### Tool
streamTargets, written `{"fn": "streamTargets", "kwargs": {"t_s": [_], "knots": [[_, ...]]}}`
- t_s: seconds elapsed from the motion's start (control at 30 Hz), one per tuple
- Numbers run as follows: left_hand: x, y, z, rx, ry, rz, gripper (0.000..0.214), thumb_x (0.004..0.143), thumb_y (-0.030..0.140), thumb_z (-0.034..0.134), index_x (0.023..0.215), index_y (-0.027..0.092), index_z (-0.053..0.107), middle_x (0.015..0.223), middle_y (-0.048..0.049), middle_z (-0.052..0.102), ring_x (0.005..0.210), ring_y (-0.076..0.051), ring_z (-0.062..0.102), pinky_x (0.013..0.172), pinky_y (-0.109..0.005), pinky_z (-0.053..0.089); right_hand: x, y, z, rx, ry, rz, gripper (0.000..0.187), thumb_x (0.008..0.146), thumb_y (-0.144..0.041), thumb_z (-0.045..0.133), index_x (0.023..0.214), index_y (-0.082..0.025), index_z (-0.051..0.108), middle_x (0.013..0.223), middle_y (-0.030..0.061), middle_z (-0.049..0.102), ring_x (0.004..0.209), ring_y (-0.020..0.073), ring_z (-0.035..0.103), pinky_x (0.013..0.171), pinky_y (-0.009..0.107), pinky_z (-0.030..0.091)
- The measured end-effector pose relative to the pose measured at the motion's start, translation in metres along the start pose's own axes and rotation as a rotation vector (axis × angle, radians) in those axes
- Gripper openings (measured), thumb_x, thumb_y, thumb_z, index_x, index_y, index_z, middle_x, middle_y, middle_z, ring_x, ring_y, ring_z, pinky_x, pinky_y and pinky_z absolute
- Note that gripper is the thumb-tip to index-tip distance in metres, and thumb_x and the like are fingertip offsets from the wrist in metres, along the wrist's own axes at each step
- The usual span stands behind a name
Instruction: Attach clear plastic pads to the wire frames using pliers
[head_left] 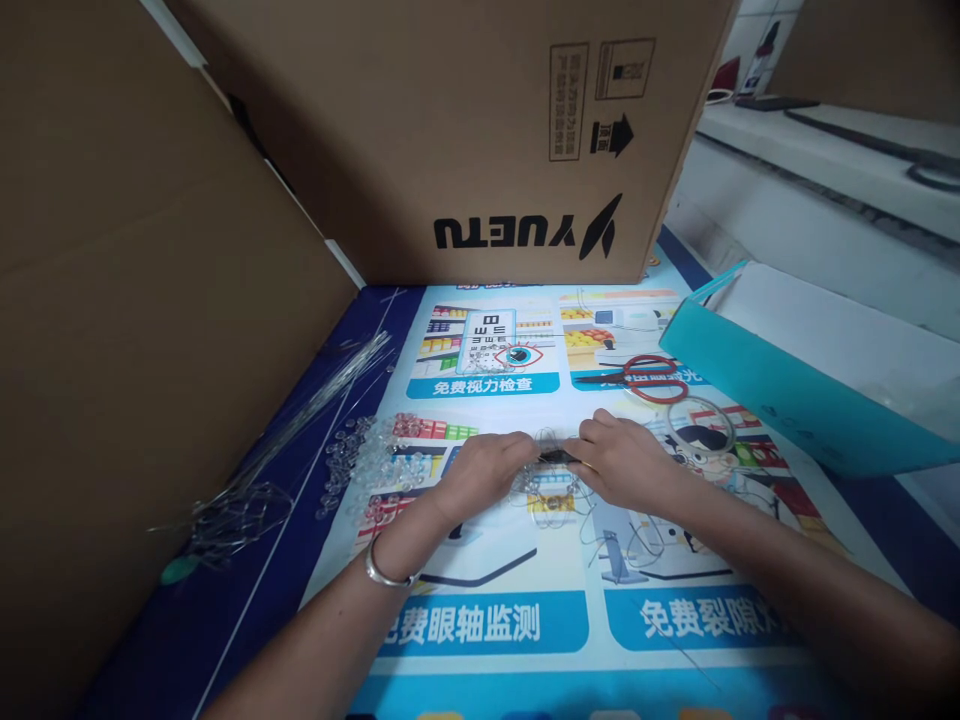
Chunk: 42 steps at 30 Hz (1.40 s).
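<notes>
My left hand (487, 468) and my right hand (613, 462) meet over the middle of the printed sheet, both with fingers closed. Between their fingertips is a short dark piece (555, 456), its kind too small to tell. Thin wire loops and clear beads (551, 500) spread around and below it, seemingly joined to it. A silver bangle sits on my left wrist. Left of my left hand lies a loose pile of clear beads (367, 465). Scissors with red handles (651, 380) lie beyond my right hand, and a coil of wire (701, 425) is beside it.
Large cardboard panels (465, 130) stand at the back and left. At the right is a turquoise box (795, 390) with a white inside. A bundle of thin wires (322, 400) lies at the left, near a tangle of wire loops (240, 520) and a green item (178, 570).
</notes>
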<state>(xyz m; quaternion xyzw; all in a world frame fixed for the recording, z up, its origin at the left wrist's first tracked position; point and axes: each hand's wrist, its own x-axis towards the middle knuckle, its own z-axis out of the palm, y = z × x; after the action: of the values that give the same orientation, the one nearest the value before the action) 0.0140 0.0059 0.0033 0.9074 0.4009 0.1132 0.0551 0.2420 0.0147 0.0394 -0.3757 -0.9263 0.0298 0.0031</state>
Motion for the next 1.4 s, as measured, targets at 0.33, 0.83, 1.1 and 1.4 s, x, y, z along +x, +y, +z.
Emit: {"fn": "streamTargets", "kwargs": {"t_s": [0.33, 0.83, 1.1, 1.4], "knots": [[0.0, -0.008, 0.0, -0.188, 0.051, -0.008, 0.021, 0.08, 0.008, 0.042, 0.093, 0.019, 0.053, 0.087, -0.0004, 0.061, 0.077, -0.011, 0.057, 0.067, -0.02, 0.041, 0.0, 0.003, 0.001, -0.013, 0.019, -0.01, 0.029, 0.087, -0.038, 0.042, 0.103, -0.021, 0.059, 0.087, 0.0085, 0.056, 0.091, 0.0222, 0.043, 0.076, 0.034, 0.034], [0.002, -0.007, -0.002, -0.608, 0.106, -0.221, 0.013, 0.085, 0.014, 0.042, 0.085, 0.017, 0.055, 0.064, 0.0028, 0.06, 0.06, -0.008, 0.055, 0.062, -0.02, 0.043, -0.001, 0.004, 0.002, -0.009, 0.024, -0.03, 0.029, 0.088, -0.037, 0.041, 0.103, -0.021, 0.059, 0.087, 0.0086, 0.056, 0.089, 0.0212, 0.043, 0.076, 0.033, 0.033], [0.0, -0.009, -0.002, -0.599, 0.091, -0.164, 0.016, 0.084, 0.01, 0.041, 0.085, 0.017, 0.055, 0.068, 0.0019, 0.061, 0.065, -0.008, 0.056, 0.065, -0.02, 0.043, 0.002, 0.007, 0.004, 0.014, 0.026, -0.039, 0.03, 0.088, -0.037, 0.039, 0.105, -0.021, 0.058, 0.088, 0.0082, 0.056, 0.091, 0.0219, 0.043, 0.076, 0.033, 0.034], [0.0, -0.011, -0.001, -0.528, 0.077, -0.114, 0.018, 0.083, 0.008, 0.039, 0.087, 0.018, 0.053, 0.072, 0.0018, 0.061, 0.068, -0.009, 0.057, 0.067, -0.021, 0.043, 0.001, 0.008, 0.002, 0.009, 0.006, -0.036, 0.029, 0.089, -0.037, 0.038, 0.104, -0.022, 0.059, 0.087, 0.0081, 0.056, 0.09, 0.0217, 0.043, 0.073, 0.032, 0.034]]}}
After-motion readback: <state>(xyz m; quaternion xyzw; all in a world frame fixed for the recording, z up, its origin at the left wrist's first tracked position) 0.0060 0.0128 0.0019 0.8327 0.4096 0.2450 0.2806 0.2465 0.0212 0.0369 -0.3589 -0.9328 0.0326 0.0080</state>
